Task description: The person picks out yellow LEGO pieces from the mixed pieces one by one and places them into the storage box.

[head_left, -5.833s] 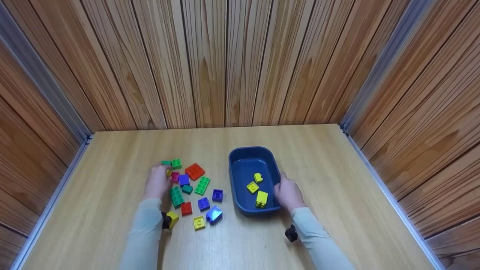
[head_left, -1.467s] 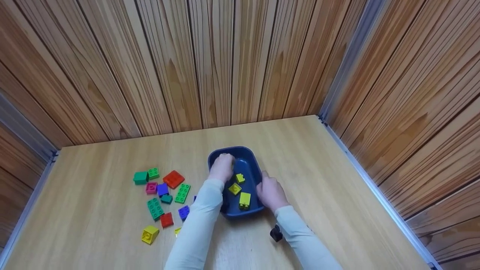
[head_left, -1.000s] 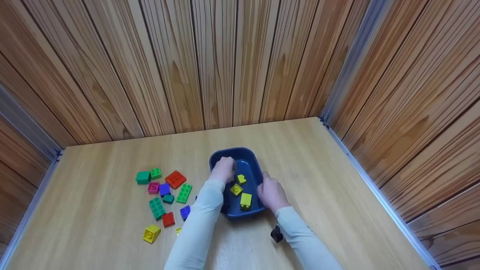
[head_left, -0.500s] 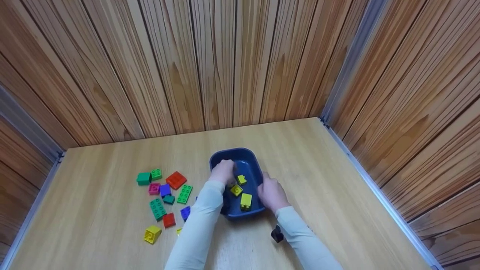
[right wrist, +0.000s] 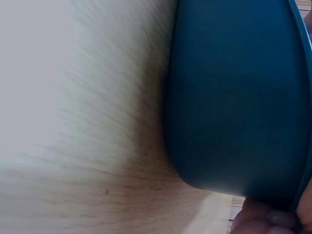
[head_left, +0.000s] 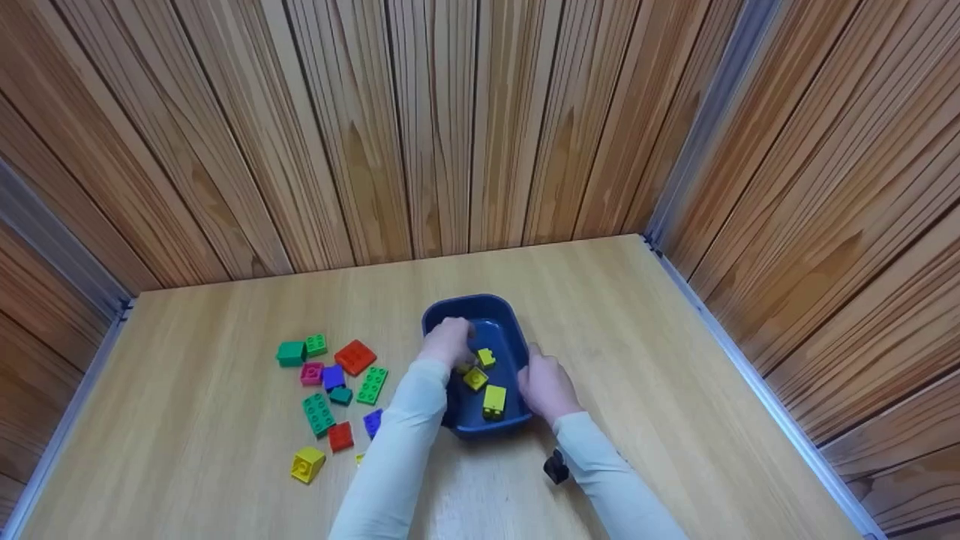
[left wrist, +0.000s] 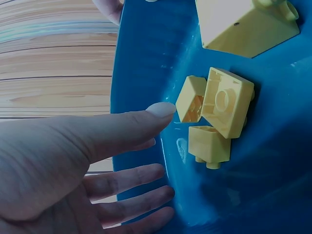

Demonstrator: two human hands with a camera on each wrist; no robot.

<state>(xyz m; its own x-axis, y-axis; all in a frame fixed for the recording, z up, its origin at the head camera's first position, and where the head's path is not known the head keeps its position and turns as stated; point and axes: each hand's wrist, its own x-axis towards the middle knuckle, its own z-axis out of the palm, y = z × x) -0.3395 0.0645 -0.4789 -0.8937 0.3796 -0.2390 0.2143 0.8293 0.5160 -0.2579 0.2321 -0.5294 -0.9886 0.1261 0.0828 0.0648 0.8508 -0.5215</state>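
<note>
A dark blue plastic tub (head_left: 491,433) stands mid-table with several yellow toy building bricks in it. Over its left side is my left hand (head_left: 448,343); the left wrist view shows its thumb and fingers extended, apart from each other, with nothing between them. Just beyond the thumb lie a small yellow brick (left wrist: 191,97), a square yellow brick (left wrist: 226,102) and another small yellow brick (left wrist: 209,145). A larger sloped yellow brick (left wrist: 243,27) lies farther along the tub floor. My right hand (head_left: 551,386) grips the tub's right rim, fingers curled at the edge.
Loose bricks lie left of the tub: a red brick (head_left: 355,357), a long green brick (head_left: 319,414), a pink brick (head_left: 312,373), a purple brick (head_left: 334,376) and a yellow brick (head_left: 307,465), among others. My left forearm hides some. Wooden walls (head_left: 450,150) border the table.
My left hand has moved from the loose bricks to the tub, and one more yellow brick now lies inside. Lately it has shifted slightly toward me. The right hand keeps its grip.
</note>
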